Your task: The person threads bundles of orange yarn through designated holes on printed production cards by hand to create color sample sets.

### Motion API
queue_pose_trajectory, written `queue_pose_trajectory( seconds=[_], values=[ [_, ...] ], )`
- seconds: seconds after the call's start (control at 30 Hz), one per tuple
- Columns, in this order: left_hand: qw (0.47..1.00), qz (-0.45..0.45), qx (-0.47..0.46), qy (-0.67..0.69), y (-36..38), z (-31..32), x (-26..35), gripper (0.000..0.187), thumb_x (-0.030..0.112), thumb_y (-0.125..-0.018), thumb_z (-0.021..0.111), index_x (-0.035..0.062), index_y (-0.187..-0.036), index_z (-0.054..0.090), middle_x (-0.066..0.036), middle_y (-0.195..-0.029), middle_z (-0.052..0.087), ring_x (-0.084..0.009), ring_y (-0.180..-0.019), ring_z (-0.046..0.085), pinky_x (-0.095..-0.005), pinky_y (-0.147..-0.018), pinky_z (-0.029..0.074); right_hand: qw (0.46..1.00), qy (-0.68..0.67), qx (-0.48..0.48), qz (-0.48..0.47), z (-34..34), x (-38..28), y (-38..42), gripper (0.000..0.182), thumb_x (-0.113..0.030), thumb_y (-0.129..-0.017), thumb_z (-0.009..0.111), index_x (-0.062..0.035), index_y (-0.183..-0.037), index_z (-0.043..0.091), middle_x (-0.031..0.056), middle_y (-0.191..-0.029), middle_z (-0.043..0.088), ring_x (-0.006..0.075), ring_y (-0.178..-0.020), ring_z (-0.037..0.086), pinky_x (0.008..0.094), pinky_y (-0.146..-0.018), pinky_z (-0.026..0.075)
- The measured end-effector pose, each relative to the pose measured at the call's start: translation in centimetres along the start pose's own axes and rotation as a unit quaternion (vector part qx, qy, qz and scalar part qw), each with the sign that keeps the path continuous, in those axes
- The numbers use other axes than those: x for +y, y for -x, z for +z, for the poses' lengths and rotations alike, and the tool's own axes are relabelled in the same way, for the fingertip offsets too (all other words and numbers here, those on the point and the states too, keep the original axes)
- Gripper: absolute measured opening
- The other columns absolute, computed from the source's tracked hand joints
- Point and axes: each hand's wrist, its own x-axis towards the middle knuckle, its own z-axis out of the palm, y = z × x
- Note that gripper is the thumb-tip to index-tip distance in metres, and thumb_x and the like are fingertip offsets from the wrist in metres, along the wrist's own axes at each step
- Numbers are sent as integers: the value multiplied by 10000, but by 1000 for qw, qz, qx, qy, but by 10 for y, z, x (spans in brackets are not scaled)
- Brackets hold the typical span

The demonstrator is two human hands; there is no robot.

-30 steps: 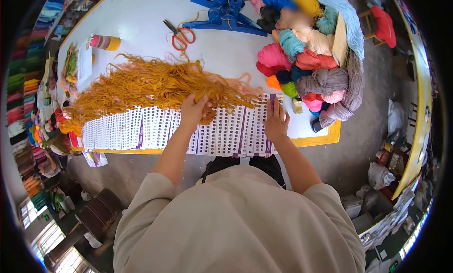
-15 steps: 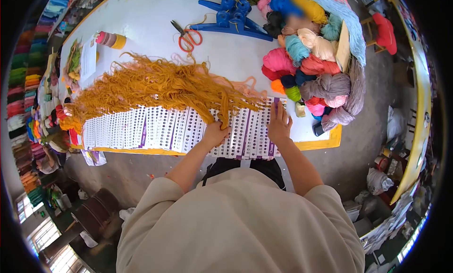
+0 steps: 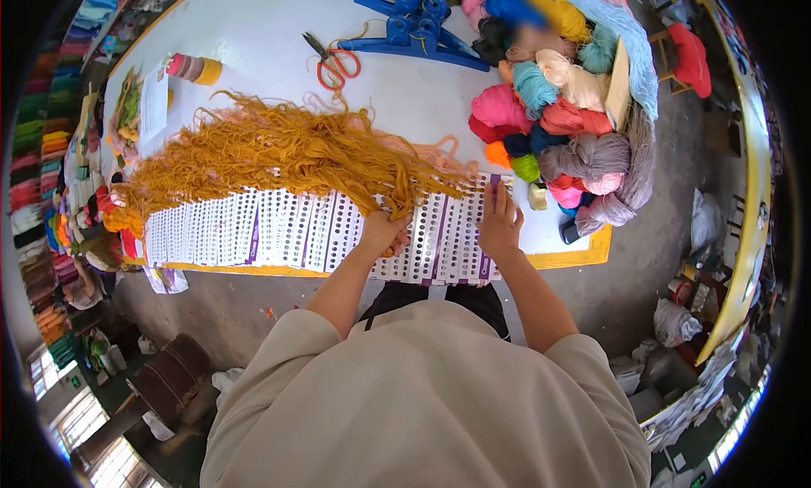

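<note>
A long row of overlapping white cards with punched holes [image 3: 296, 226] and purple strips lies along the table's near edge. Mustard-yellow yarn [image 3: 296, 150] spreads in loose strands over the far half of the cards. My left hand [image 3: 385, 232] is closed around a bunch of this yarn, above the cards right of their middle. My right hand [image 3: 502, 224] lies flat on the cards' right end, fingers stretched out beside a purple strip. Some pale pink yarn [image 3: 435, 154] shows behind the mustard strands.
Red-handled scissors [image 3: 338, 69] and a blue yarn-holder frame [image 3: 414, 34] lie farther back. Colourful yarn skeins [image 3: 557, 108] pile up at the right. Yarn cones [image 3: 194, 69] and a paper sheet [image 3: 154, 105] are at the left. A dark cup-like object [image 3: 569, 230] sits near the right corner.
My left hand has turned and shifted slightly left, still gripping the yarn. My right hand has stayed in place on the cards.
</note>
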Motion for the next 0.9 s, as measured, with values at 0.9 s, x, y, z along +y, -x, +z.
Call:
queue_pose_trajectory(
  seconds=[0.9],
  values=[
    [1000,-15,6,-7,0,0,3,371,323,-899,656,-19,-759,618,-126,-606,638,-169,-353,551,-269,-290,355,999,-16,27,-36,-1,7,-1,905,-205,-797,710,-116,-1522,176,124,-1574,105,290,-1415,205,514,-1110,187]
  ],
)
